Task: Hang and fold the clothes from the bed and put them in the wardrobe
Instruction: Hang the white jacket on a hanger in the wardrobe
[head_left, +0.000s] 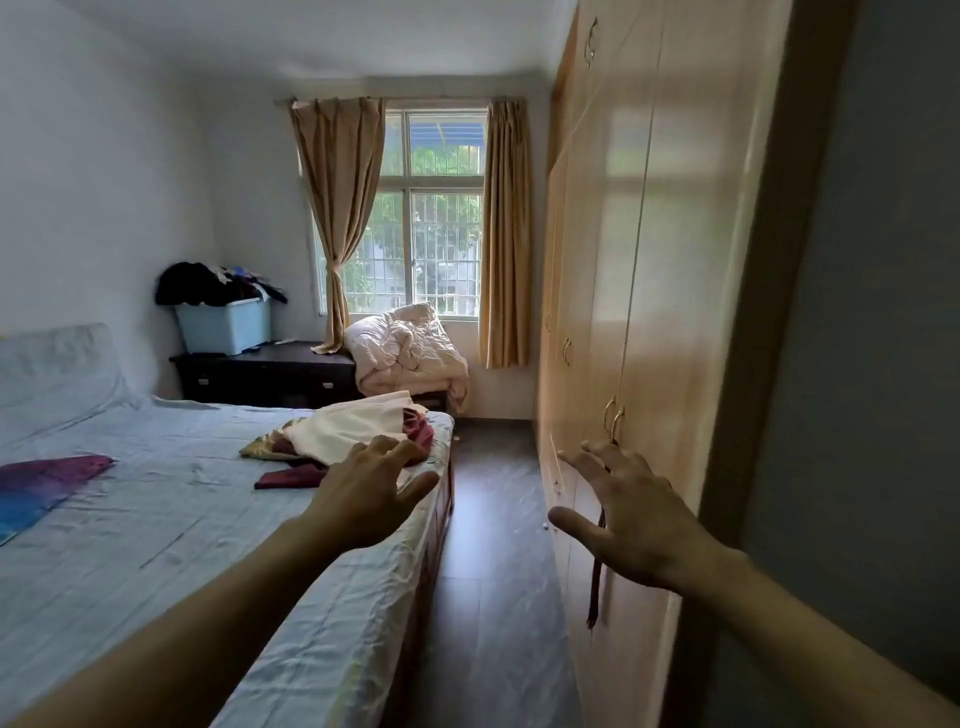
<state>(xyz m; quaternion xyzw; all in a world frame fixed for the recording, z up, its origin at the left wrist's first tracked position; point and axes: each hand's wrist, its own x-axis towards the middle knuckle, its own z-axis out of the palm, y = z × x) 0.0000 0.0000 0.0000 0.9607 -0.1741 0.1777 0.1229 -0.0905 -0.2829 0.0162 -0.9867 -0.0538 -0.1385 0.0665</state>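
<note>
Left hand (370, 496) and right hand (631, 525): each grip released, fingers spread, holding nothing. Clothes on bed (156, 519): purple-blue garment (44, 483), maroon piece (291, 477), cream-and-red pile (358, 428). Wardrobe (649, 260) doors closed at right; a dark strip (596, 577) hangs from one.
</note>
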